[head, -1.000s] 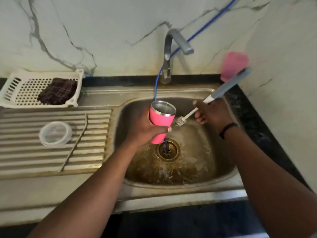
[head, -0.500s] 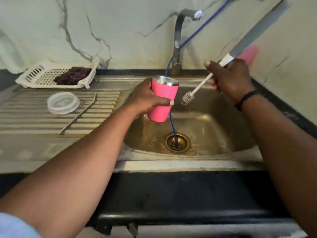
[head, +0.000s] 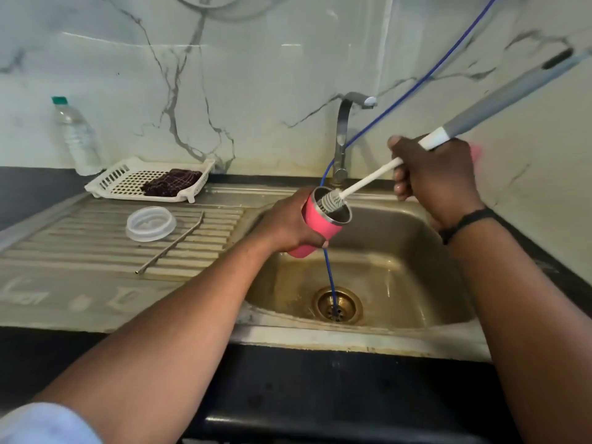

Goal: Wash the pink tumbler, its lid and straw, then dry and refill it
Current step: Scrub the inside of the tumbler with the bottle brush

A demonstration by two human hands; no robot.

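We are in a home kitchen: a stainless steel sink (head: pixel 400 238) with a ribbed draining board (head: pixel 96 248) lies under our left hand (head: pixel 285 225), a tap (head: pixel 344 136) rises behind it against a marble-patterned wall (head: pixel 256 75), and a white dish rack (head: pixel 128 181) sits to that hand's far left.

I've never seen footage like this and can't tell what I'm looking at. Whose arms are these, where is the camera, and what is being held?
There is no machine: a person wears a camera on the head, looking down at their own arms over a kitchen sink. The left hand grips a pink tumbler, tilted. The right hand holds a long bottle brush whose bristles sit at the tumbler's mouth. On the draining board lie the clear lid and a metal straw. Behind them, a white basket holds a dark cloth, beside a water bottle.
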